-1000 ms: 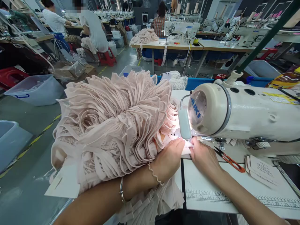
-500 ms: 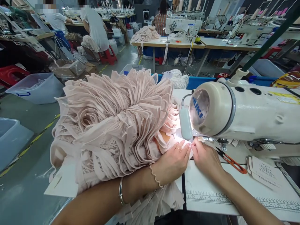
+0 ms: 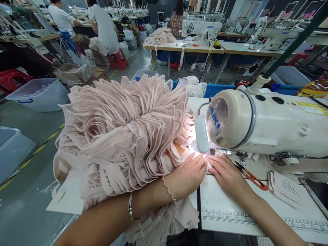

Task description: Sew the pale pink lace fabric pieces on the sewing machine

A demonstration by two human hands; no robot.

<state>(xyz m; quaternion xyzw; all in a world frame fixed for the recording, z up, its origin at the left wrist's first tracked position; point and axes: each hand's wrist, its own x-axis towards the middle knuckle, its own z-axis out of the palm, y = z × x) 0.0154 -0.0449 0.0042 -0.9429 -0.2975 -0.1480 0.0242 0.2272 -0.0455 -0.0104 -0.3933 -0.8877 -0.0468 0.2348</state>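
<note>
My left hand (image 3: 188, 176) is closed on the edge of a pale pink garment piece (image 3: 180, 158) under the lit head of a white sewing machine (image 3: 230, 118). Its fingers bend down over the cloth. My right hand (image 3: 227, 172) lies beside it, fingers stretched out, the tips resting on the same cloth by the presser area. The needle is hidden behind the machine's lamp cover (image 3: 202, 134). A big heap of pale pink lace garment pieces (image 3: 123, 136) rises left of the machine, above my left forearm.
Orange-handled thread snips (image 3: 253, 179) and paper tags (image 3: 287, 189) lie right of my right hand. A printed ruler (image 3: 230, 214) runs along the table's front. Plastic tubs (image 3: 41, 97) stand on the floor at left. Co-workers (image 3: 104, 29) sit at machines behind.
My right hand's fingers have gone from bunched to stretched out flat over the cloth. My left hand stays at the cloth, shifted slightly. The view has moved a little.
</note>
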